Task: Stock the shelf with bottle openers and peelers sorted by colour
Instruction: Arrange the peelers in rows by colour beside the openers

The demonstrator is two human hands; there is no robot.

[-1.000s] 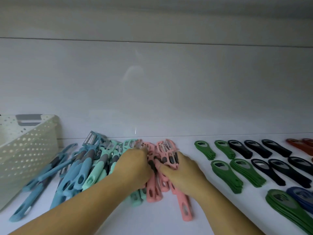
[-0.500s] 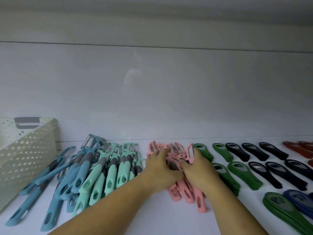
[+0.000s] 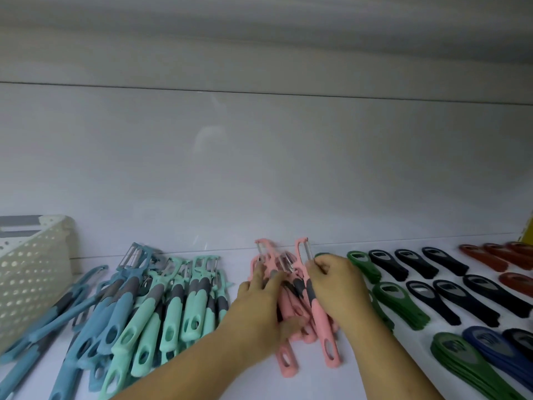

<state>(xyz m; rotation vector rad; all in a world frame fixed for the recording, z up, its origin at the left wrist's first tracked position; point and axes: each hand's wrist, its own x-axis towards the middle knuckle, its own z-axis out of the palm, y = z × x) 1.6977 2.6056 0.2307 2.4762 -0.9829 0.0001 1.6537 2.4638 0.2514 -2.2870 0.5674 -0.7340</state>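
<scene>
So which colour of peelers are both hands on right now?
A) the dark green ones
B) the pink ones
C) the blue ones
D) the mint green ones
B: the left hand and right hand both rest on the pink peelers, which lie between the mint green peelers and the dark green bottle openers.
</scene>
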